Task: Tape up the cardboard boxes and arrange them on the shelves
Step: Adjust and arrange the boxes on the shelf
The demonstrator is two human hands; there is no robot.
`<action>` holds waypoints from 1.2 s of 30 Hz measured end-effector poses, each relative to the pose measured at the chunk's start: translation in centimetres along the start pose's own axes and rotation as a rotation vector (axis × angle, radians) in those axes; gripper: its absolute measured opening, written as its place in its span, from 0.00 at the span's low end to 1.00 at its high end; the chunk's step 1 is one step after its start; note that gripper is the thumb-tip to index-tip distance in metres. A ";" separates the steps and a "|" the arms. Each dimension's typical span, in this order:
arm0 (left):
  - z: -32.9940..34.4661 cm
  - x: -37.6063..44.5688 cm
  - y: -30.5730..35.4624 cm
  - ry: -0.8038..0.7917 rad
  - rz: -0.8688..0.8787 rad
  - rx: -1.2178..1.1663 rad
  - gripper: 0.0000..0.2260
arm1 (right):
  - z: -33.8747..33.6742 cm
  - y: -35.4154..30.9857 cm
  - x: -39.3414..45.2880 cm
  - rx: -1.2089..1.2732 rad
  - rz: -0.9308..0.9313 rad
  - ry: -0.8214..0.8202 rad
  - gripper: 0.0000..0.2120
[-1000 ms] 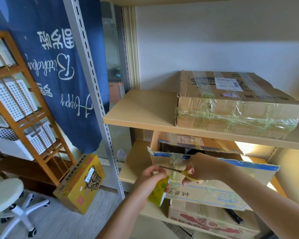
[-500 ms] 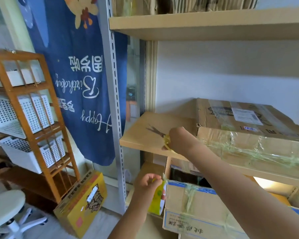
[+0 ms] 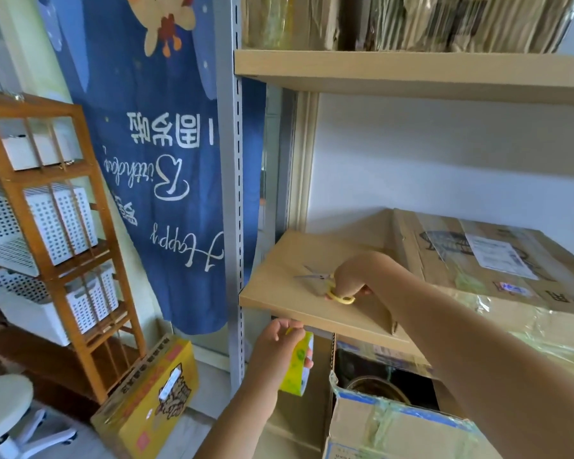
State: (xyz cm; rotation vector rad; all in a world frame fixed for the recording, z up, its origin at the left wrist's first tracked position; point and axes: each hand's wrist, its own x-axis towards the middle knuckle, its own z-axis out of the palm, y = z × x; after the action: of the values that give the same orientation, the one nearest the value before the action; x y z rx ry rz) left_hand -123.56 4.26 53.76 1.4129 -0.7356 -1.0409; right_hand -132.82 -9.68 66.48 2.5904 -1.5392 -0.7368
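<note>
Scissors go down on the shelf

The right hand (image 3: 348, 279) pinches the yellow scissors (image 3: 328, 286) at the shelf (image 3: 279, 293), blades toward 9 o'clock, likely parking them; the left hand (image 3: 279, 349) grips the tape roll (image 3: 299, 366) at 6 o'clock, kept ready.

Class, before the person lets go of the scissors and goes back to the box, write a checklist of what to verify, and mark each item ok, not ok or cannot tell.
1. Scissors lie flat on the shelf, away from its front edge: ok.
2. Scissor blades closed: not ok, slightly apart.
3. Right hand has released the yellow handles: not ok, it holds them.
4. Left hand holds the tape roll: ok.
5. Box below fully taped shut: cannot tell.
6. Room beside the taped box on that shelf: ok.
</note>
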 end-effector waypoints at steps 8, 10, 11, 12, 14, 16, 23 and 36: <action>0.1 0.7 1.6 -0.051 0.003 -0.014 0.06 | -0.8 -0.4 0.3 0.183 0.002 -0.079 0.14; 0.0 0.6 1.8 -0.065 0.004 -0.013 0.06 | -1.1 -0.6 0.3 0.328 0.048 -0.163 0.17; 0.0 0.5 1.9 -0.067 0.007 -0.022 0.06 | -1.1 -0.8 0.4 0.391 0.067 -0.166 0.21; -0.1 0.5 2.0 -0.069 0.012 -0.021 0.06 | -0.8 -1.0 0.5 0.420 0.080 -0.149 0.26; -0.3 0.6 2.2 -0.070 0.015 0.002 0.07 | -0.4 -1.1 0.3 0.332 0.091 -0.060 0.29; -0.4 0.4 2.6 -0.089 0.012 -0.034 0.07 | -0.1 -0.9 -0.4 0.115 0.080 0.143 0.23; -1.5 0.1 3.5 -0.079 0.021 -0.014 0.07 | 2.2 -2.6 -2.8 0.573 -0.231 0.316 0.21; -4.0 1.6 3.7 -0.023 -0.256 -0.102 0.09 | 3.3 -6.7 -0.6 0.602 -0.261 0.559 0.07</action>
State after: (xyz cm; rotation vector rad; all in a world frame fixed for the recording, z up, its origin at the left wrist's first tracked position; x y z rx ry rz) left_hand -118.83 4.08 56.80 1.4332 -0.5185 -1.2762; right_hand -128.97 -5.07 61.95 3.0398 -1.3944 0.5204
